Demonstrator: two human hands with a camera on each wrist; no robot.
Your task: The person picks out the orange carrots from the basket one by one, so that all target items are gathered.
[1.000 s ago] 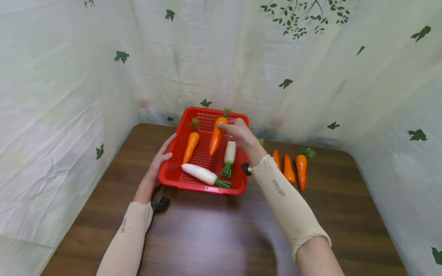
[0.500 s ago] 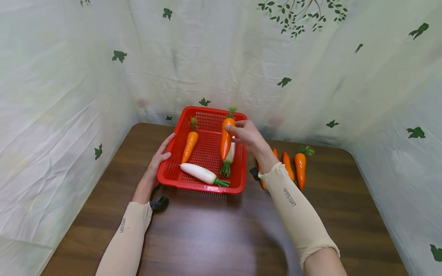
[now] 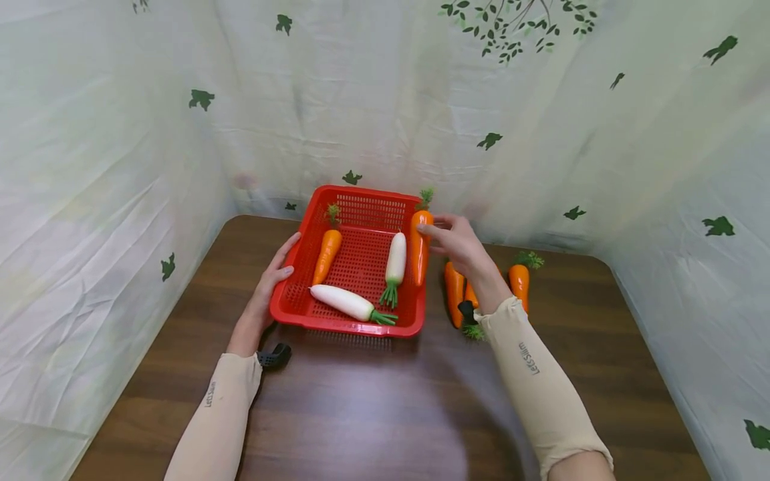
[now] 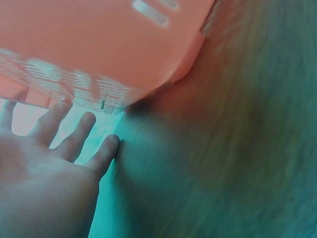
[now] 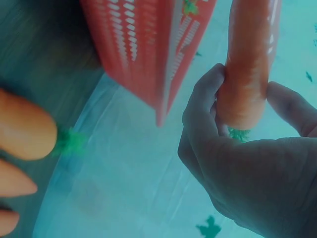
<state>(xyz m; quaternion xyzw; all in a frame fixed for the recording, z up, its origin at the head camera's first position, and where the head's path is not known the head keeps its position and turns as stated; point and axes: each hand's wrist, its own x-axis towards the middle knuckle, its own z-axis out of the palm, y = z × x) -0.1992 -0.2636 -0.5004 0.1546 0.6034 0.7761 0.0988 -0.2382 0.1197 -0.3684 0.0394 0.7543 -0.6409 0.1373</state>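
Held carrot (image 3: pixel 420 252) now up at the right rim of the red basket (image 3: pixel 349 328); half a second ago it hung over the basket's inside, covering part of the short radish (image 3: pixel 396 259). That radish now shows whole. Right hand (image 3: pixel 462 244) has shifted the same way, to just outside the basket's right side. Long radish (image 3: pixel 341 300), near side of basket, and inner carrot (image 3: pixel 327 256), left part, have stayed put. My reading: an outward carry, unfinished, as the held carrot is not down on the counter (image 3: pixel 355 414). Loose carrots (image 3: pixel 454 290) lie right of the basket, partly behind the forearm.

Held carrot's leafy top points to the basket's far side, tip to its near side; long axis roughly along the right wall. Tilt, and any contact with the rim: cannot tell.

Right fingers and thumb clamped on opposite sides of its thick, leafy end. Left hand (image 3: pixel 269 288) at the basket's left side, fingers extended, spread, against it.
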